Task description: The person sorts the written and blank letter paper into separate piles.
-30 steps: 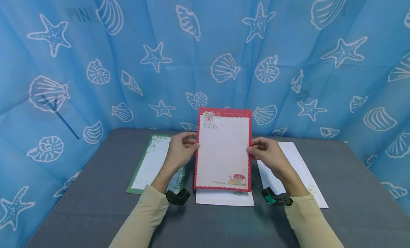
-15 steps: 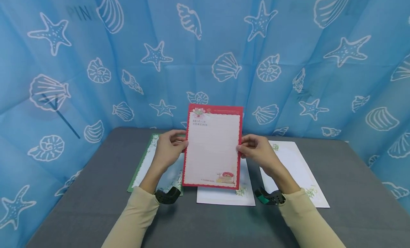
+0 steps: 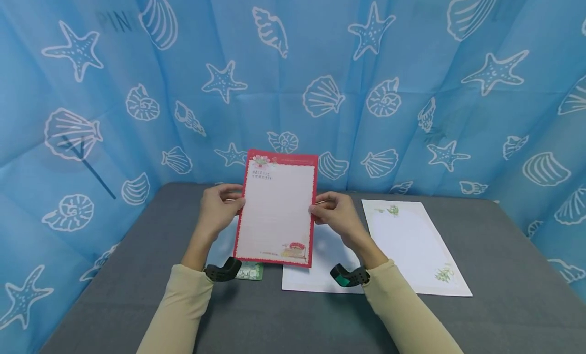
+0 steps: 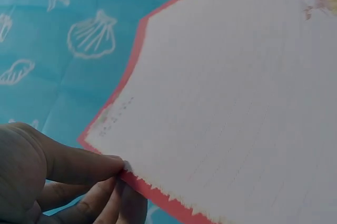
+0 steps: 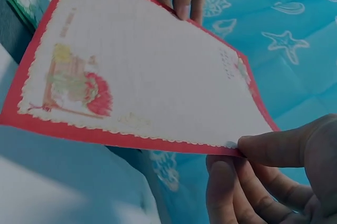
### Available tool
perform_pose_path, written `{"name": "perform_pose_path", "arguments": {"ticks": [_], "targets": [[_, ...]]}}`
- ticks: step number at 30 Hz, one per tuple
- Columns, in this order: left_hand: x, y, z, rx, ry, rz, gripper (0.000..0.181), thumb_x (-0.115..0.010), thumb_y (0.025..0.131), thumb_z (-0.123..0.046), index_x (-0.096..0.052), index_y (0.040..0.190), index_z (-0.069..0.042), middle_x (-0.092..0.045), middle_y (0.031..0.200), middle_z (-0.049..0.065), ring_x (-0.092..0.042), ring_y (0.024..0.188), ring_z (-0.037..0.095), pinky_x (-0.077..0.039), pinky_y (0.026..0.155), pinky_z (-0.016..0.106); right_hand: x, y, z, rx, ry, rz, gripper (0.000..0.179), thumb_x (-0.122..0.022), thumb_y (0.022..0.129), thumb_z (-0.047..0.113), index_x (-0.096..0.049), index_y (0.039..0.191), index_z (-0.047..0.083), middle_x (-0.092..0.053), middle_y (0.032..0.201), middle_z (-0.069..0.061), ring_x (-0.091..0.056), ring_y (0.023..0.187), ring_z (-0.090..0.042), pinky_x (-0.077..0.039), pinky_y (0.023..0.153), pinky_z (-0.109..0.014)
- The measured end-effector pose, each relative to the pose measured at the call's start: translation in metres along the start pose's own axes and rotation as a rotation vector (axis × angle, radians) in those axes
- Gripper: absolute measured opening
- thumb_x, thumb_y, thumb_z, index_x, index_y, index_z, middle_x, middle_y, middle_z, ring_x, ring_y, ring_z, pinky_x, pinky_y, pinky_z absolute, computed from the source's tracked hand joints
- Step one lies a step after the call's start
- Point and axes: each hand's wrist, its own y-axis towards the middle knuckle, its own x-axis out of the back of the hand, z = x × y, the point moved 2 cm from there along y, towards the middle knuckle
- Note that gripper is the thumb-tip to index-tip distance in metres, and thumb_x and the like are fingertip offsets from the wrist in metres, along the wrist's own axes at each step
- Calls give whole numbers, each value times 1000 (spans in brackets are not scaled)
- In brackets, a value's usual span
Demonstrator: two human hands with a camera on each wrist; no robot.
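Observation:
A red-bordered sheet of letter paper (image 3: pixel 276 211) is held up off the table, tilted toward the head camera. My left hand (image 3: pixel 217 209) pinches its left edge between thumb and fingers, and my right hand (image 3: pixel 338 214) pinches the right edge the same way. Printed flowers and small writing show at its top left, a red and yellow picture at its bottom right. Partly hidden below it lies a green-bordered sheet (image 3: pixel 249 271). To that one's right is a white sheet (image 3: pixel 320 272), partly covered by my right arm.
Another white sheet with green leaf prints (image 3: pixel 416 247) lies to the right on the grey table (image 3: pixel 485 272). A blue curtain with shells and starfish (image 3: pixel 293 64) hangs behind the table. Each wrist wears a black band.
Both hands have carried the red-bordered sheet leftward, from above the middle white sheet to above the green-bordered one. More of the white sheets on the right now shows.

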Motion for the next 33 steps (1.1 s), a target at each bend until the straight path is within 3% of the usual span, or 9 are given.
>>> {"name": "perform_pose_path", "arguments": {"ticks": [7, 15, 25, 33], "targets": [[22, 2, 8, 81, 64, 0, 35, -63, 98, -3, -62, 132, 5, -66, 115, 28, -70, 96, 35, -59, 82, 42, -29, 8, -2, -53, 39, -29, 20, -72, 93, 6, -66, 108, -5, -74, 93, -17, -71, 77, -20, -61, 74, -35], [36, 2, 23, 150, 168, -12, 35, -61, 99, -5, -62, 132, 4, -66, 117, 27, -65, 105, 39, -55, 77, 43, -59, 12, -5, -105, 43, -26, 18, -75, 90, 6, -66, 102, -5, -74, 87, -16, -72, 71, -20, -61, 71, -39], [46, 6, 37, 198, 295, -54, 34, -61, 95, -3, -65, 128, 4, -69, 114, 27, -64, 102, 41, -55, 77, 48, -84, 16, -12, -144, 1, -13, 14, -74, 89, 3, -64, 95, -4, -73, 81, -15, -71, 66, -22, -61, 68, -39], [46, 9, 47, 238, 428, -80, 32, -60, 91, -3, -70, 120, 4, -72, 106, 24, -63, 101, 43, -52, 79, 52, -99, 17, -16, -165, -45, 10, 12, -75, 87, 2, -65, 92, -3, -71, 77, -12, -69, 61, -17, -61, 62, -34]]}}
